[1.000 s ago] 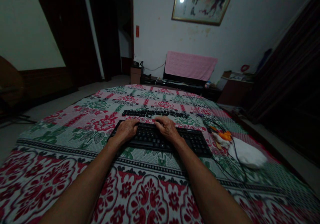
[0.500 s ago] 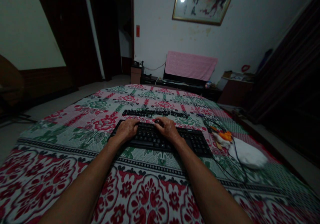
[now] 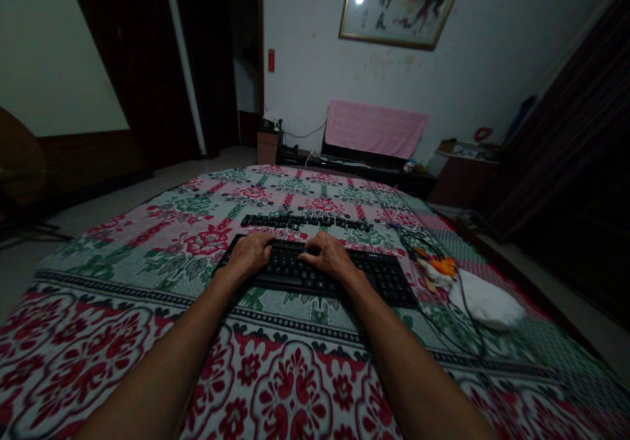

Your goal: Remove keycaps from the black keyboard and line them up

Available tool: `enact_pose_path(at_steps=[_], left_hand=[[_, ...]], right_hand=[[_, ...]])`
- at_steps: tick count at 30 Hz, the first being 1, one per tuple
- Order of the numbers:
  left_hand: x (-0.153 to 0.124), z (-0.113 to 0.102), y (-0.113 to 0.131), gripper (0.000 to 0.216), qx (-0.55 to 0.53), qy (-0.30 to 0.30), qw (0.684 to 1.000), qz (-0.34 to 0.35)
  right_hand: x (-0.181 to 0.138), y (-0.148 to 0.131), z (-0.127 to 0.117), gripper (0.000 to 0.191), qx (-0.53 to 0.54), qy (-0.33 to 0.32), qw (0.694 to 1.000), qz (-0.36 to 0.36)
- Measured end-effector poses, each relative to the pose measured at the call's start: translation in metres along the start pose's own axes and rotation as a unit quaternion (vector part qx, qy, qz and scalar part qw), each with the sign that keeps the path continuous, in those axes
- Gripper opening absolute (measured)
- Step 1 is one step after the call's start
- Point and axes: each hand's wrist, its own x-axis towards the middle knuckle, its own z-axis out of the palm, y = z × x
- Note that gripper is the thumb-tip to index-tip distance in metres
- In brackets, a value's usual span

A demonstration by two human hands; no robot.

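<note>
A black keyboard (image 3: 378, 276) lies on a flowered bedspread (image 3: 275, 374) in front of me. My left hand (image 3: 251, 254) rests on its left end with the fingers curled down over the keys, holding it. My right hand (image 3: 331, 258) sits over the middle of the keyboard, thumb and fingers pinched together on the key rows; what they pinch is too dark to make out. Just beyond the keyboard lies a row of small black keycaps (image 3: 305, 221).
Right of the keyboard lie tangled black cables (image 3: 443, 325), a white cloth-like object (image 3: 485, 302) and something orange (image 3: 445, 266). Behind the bed stand a pink-covered unit (image 3: 374, 128), low cabinets and a framed picture (image 3: 398, 4). Dark wardrobe at the right.
My right hand has drawn back from the keyboard's far edge toward me and its fingers have closed into a pinch over the keys. The left hand has stayed put.
</note>
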Motion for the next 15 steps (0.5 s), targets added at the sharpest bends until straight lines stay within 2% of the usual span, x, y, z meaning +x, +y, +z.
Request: enact_pose_path(at_steps=[5, 15], left_hand=[[-0.001, -0.001, 0.001, 0.038, -0.007, 0.004, 1.0, 0.005], [-0.001, 0.0, 0.0, 0.038, 0.002, 0.005, 1.0, 0.0]], right_hand=[[0.003, 0.001, -0.007, 0.029, 0.027, -0.023, 0.999, -0.013], [0.004, 0.008, -0.013, 0.014, 0.102, -0.009, 0.995, -0.012]])
